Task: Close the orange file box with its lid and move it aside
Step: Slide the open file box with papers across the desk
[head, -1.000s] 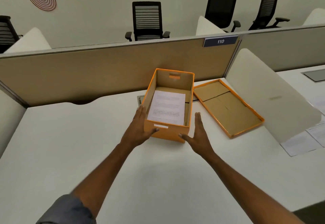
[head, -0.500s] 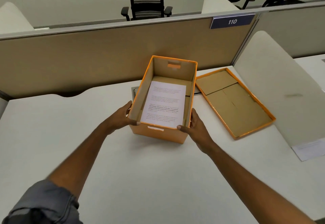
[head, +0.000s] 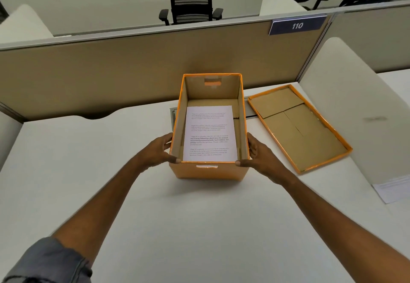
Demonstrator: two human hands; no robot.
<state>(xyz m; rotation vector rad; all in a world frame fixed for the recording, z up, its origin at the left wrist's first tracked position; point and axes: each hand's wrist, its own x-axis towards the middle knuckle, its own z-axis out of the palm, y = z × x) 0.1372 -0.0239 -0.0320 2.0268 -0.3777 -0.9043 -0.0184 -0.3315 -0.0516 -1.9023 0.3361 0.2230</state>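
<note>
orange file box [head: 208, 170] on white desk [head: 177, 227]

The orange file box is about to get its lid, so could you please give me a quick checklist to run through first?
1. Orange file box held by left hand and right hand: ok.
2. Printed sheet lies flat below the rim: ok.
3. Lid within reach, right of the box: ok.
4. Lid turned open side down: not ok, it lies inside up.
5. A hand free for the lid: not ok.

One orange file box [head: 209, 170], one lid [head: 298, 127], one printed sheet [head: 209, 134], two hands, three office chairs
</note>
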